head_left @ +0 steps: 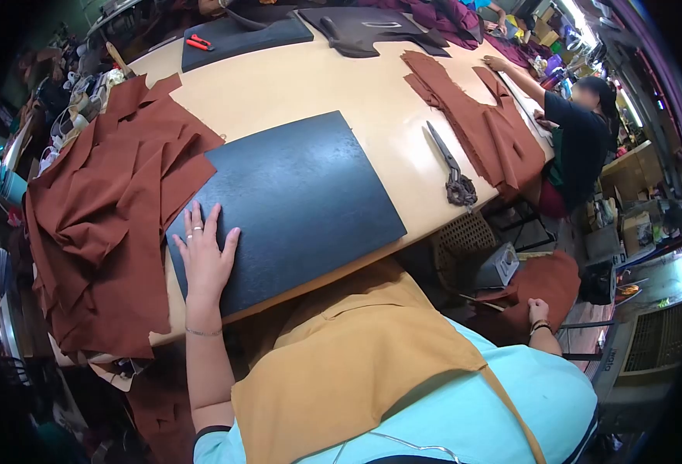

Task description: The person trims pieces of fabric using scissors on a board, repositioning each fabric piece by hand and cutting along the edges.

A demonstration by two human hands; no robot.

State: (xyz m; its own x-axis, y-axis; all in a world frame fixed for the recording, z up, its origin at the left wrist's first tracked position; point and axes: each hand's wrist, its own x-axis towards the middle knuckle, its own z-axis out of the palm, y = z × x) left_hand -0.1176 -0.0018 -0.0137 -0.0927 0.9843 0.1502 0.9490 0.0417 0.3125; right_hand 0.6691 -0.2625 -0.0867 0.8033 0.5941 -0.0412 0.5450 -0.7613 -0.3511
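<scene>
Left hand (204, 251): palm down, open, fingers spread, thumb apart, laid on the left part of a large dark board (310, 185); nothing in its grasp. Ring on one finger, thin bracelet at the wrist. Right hand (539, 312): below table height at right, fingers curled shut on the near edge of a rust-brown cloth (550, 278), close to a wicker chair (459, 241).

Location of dark board: flat on the pale table (279, 97), along its near edge, left of centre. Immediately left of the board: a creased brown cloth pile (101, 213), hanging over the table's near left edge. To the right of the board, well apart: scissors (447, 157), blades pointing far, handles wrapped in dark material. Beyond the scissors, farther right: cut brown pieces (503, 131), partly overlapping.

Far side of table: second dark board (248, 50) with a red cutter (200, 42) on top; to its right, dark cloth (348, 35), then maroon cloth (464, 19). At far right, beside the cut brown pieces: another person (584, 139) in a dark top, one arm extended over the table. Across the wearer's front, at the near side: tan apron (348, 356) over turquoise clothing.
</scene>
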